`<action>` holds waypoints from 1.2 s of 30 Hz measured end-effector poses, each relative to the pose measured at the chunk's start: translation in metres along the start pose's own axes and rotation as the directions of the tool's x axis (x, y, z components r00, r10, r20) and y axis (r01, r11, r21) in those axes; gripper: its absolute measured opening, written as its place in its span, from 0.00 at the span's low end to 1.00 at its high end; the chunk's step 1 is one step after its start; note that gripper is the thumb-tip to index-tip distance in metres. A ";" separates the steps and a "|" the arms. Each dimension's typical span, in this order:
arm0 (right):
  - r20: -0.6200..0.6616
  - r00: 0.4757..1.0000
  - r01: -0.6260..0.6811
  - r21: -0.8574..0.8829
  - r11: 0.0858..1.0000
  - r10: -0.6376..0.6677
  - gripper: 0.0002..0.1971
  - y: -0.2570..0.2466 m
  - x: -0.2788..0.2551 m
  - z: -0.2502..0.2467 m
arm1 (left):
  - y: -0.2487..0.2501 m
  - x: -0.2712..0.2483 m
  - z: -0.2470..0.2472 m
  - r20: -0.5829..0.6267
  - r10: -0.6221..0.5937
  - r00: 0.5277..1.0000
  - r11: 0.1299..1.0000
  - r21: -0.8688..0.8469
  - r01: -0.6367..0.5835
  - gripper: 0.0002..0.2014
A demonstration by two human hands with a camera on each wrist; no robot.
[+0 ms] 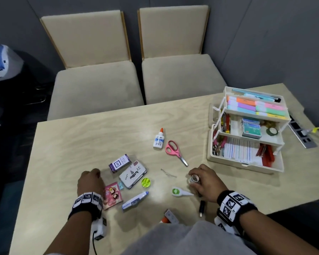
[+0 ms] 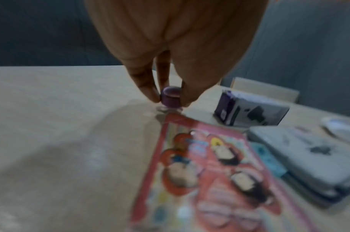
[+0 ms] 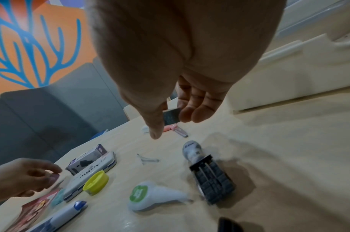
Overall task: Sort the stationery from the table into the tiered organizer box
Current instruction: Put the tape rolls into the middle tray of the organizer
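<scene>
The cream tiered organizer box (image 1: 215,137) stands open at the table's right, its trays holding highlighters, staples and clips. My right hand (image 1: 193,181) pinches a small tape roll (image 1: 194,178) between thumb and fingers just above the table; it is the dark roll (image 3: 171,118) in the right wrist view. My left hand (image 2: 170,100) pinches a small purple-capped bottle (image 2: 171,95) that stands on the table beside the pink sticker pack (image 2: 209,172). In the head view the left hand (image 1: 94,173) hides this bottle.
On the table lie a glue bottle (image 1: 158,138), pink scissors (image 1: 174,151), a purple ink box (image 1: 120,162), a grey stamp pad (image 1: 133,176), a yellow-green round case (image 1: 146,182), correction tapes (image 1: 180,192), a date stamp (image 3: 207,172). Two chairs (image 1: 99,85) stand behind.
</scene>
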State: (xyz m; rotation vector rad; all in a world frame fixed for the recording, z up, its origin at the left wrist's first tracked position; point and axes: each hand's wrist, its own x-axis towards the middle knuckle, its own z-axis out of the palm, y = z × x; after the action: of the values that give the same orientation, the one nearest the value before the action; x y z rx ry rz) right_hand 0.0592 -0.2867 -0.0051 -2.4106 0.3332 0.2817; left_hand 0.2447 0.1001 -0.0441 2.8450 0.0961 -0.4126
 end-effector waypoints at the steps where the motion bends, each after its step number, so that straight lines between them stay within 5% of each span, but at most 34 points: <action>1: -0.016 1.000 -0.008 0.002 1.000 0.008 0.14 0.003 -0.001 -0.003 | 0.004 -0.003 -0.003 -0.079 -0.018 0.997 0.997 -0.081 0.011 0.12; 3: -0.057 0.998 -0.021 0.010 1.000 0.021 0.12 0.009 -0.002 -0.007 | 0.016 -0.016 -0.006 -0.253 -0.034 0.967 0.970 -0.243 -0.030 0.12; 5: -0.074 0.996 -0.041 0.022 0.999 0.043 0.12 0.015 -0.002 -0.010 | 0.043 -0.039 -0.001 -0.271 0.047 0.962 0.935 -0.328 -0.138 0.13; 9: -0.047 0.998 -0.046 0.035 0.998 0.047 0.13 0.015 0.003 -0.011 | 0.096 -0.081 0.029 0.018 0.345 0.938 0.895 -0.308 -0.323 0.16; 13: -0.022 0.999 -0.026 0.025 0.999 0.026 0.14 0.018 0.004 -0.017 | 0.123 -0.092 0.042 0.252 0.274 0.928 0.961 -0.049 -0.271 0.17; 22: -0.176 0.982 -0.045 0.158 0.986 0.073 0.19 0.052 -0.017 -0.074 | 0.135 -0.082 0.048 0.235 0.293 0.927 0.954 -0.003 -0.301 0.11; 25: -0.390 0.909 -0.053 0.247 0.968 0.149 0.18 0.070 -0.016 -0.117 | 0.156 -0.082 0.039 0.170 0.364 0.916 0.928 0.015 -0.372 0.18; 29: -0.641 0.721 -0.158 0.221 0.962 0.265 0.10 0.112 -0.005 -0.178 | 0.213 -0.094 0.020 0.096 0.474 0.875 0.879 -0.004 -0.476 0.14; 32: -0.638 0.690 -0.290 0.188 0.939 0.341 0.07 0.141 0.005 -0.206 | 0.276 -0.104 0.010 0.070 0.619 0.782 0.785 -0.051 -0.617 0.14; 36: -0.567 0.739 -0.393 0.074 0.916 0.363 0.02 0.170 0.014 -0.219 | 0.388 -0.116 0.006 0.081 0.803 0.591 0.596 -0.101 -0.797 0.07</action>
State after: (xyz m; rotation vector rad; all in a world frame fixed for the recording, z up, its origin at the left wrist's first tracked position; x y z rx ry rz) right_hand 0.0445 -0.5579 0.0528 -2.4119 1.1148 -0.2851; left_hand 0.1720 -0.2783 0.0808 2.4380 -1.1518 -0.3453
